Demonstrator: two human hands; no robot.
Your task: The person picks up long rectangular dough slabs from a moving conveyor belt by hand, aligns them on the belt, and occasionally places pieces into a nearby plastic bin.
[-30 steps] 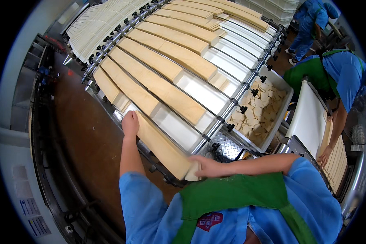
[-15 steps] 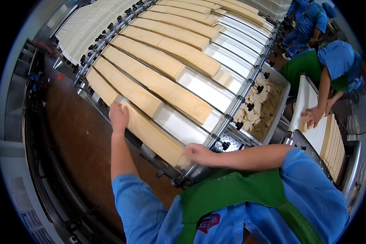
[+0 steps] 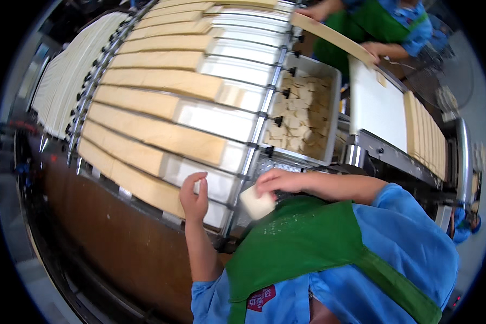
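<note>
Since half a second ago, our hands have lifted off the long tan slab (image 3: 146, 186) on the conveyor tray (image 3: 221, 186). Our right hand (image 3: 278, 181) now grips a pale cut-off piece (image 3: 257, 203) above the tray's end; our left hand (image 3: 194, 194) hovers loosely curled, empty.

Bright, even overhead light; slight motion blur, strong fisheye bending, dark rim.
</note>
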